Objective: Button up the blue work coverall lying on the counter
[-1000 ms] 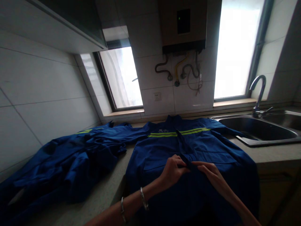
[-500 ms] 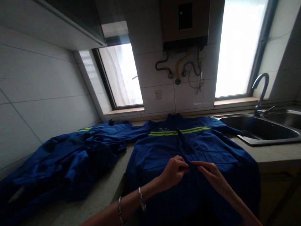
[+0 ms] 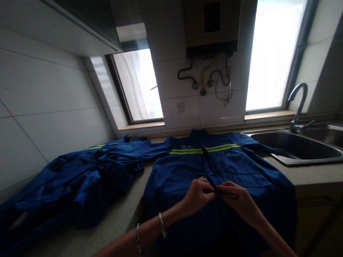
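A blue work jacket (image 3: 184,171) with yellow-green stripes across the chest lies front up on the counter, its lower part hanging over the front edge. At its front opening, my left hand (image 3: 200,194) pinches the placket edge between thumb and fingers. Opposite it, close enough to nearly touch, my right hand (image 3: 235,196) grips the other front edge. A button (image 3: 210,174) shows just above my fingers. Whatever lies right between the fingertips is hidden.
More blue clothing (image 3: 91,178) with a striped band lies crumpled on the counter (image 3: 118,214) at left. A sink (image 3: 294,146) with a tap (image 3: 298,107) is at right; one sleeve reaches its rim. A water heater (image 3: 213,28) hangs on the wall.
My right hand's fingers have curled in more and closed on the jacket edge beside my left hand. My left hand stays nearly in place, still pinching the placket.
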Motion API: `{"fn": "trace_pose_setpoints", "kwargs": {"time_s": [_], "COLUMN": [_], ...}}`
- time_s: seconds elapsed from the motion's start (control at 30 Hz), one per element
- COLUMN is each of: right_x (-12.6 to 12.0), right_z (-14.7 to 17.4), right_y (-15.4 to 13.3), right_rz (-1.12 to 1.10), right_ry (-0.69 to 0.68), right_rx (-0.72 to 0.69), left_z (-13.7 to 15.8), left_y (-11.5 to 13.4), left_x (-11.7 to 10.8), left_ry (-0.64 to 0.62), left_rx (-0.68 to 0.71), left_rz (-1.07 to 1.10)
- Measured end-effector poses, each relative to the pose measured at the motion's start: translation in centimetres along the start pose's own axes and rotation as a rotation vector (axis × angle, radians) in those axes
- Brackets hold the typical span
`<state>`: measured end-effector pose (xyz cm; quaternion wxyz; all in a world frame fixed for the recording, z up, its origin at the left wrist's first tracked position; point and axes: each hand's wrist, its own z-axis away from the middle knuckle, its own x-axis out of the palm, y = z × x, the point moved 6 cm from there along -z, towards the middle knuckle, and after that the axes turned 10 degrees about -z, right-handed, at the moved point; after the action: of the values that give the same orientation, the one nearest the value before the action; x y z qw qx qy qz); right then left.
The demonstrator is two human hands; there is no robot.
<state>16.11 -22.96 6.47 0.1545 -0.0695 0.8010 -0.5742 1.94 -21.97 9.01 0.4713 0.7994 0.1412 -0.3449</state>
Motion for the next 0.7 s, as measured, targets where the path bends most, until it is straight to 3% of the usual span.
{"fn": "trace_pose_setpoints", "kwargs": {"time_s": [0.17,0.43,0.7], "right_x": [0.7,0.8,0.3], "right_z": [0.4,0.6,-0.5], "right_y": [-0.8,-1.0,-2.0], "right_rz": [0.287,0.484,0.503], "right_ry": [0.076,0.130,0.098], "right_rx": [-0.239,-0.419,-0.350], "left_z": [-0.1,-0.6,-0.9], "left_y": [0.2,0.1,0.2], "left_x": [-0.2,-0.1,-1.0], "left_ry": [0.027,-0.123,-0.011], "left_rx": [0.006,0.055,0.079], "left_rz": [0.001,0.050,0.034]}}
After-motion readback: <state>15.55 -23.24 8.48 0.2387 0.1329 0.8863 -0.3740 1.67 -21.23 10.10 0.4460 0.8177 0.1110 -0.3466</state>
